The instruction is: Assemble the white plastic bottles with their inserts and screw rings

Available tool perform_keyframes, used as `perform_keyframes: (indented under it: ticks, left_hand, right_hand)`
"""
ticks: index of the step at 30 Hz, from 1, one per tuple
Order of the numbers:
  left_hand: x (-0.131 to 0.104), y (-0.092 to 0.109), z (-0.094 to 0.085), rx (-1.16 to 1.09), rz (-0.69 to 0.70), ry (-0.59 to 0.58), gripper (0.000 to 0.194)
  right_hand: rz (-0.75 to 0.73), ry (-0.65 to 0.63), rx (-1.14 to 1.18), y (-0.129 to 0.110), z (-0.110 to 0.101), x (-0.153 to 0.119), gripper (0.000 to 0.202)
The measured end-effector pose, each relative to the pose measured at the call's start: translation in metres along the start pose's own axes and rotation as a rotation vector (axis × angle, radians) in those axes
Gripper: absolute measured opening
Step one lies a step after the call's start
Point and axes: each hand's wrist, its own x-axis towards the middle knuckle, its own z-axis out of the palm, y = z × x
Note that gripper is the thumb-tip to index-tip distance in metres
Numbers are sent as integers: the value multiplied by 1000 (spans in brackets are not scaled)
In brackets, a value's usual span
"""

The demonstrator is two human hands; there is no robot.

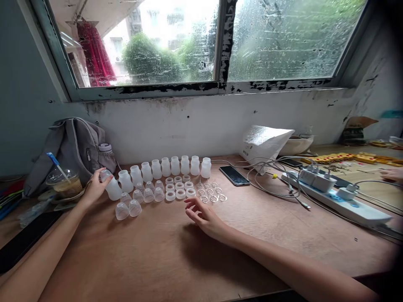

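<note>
My left hand (pixel 98 184) is closed around the top of a frosted bottle (pixel 113 191) with a clear cap, at the left end of a curved row of frosted open bottles (pixel 166 167). My right hand (pixel 201 214) hovers over the table with fingers apart, holding nothing, just in front of the rings. Clear domed caps (pixel 135 208) stand in front of the bottles. To their right are white collars (pixel 180 193) in rows, then thin clear rings (pixel 213 198) lying flat.
A phone (pixel 234 175), tangled cables (pixel 261 178) and a power strip (pixel 336 199) lie to the right. At left are a grey backpack (pixel 74 147), a drink cup (pixel 65 184) and a black object (pixel 27 243). Another person's hand (pixel 392 175) shows at the far right.
</note>
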Motion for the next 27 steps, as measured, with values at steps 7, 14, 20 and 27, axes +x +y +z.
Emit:
perform_keyframes:
  ticks: [7,14,20,27]
  left_hand:
    - [-7,12,8,88,44,64,64]
    - [-33,60,21,234,544,325,32]
    - [-82,108,80,334,853,-18,20]
    - [-100,105,127,304,830,-135,15]
  right_hand:
    - [-4,14,-37,0,-2,1,29]
    - [-71,170,-219,5,-22,13,23]
    - [108,265,-732,21,-51,24,22]
    - [338,94,-920,33,-50,24,24]
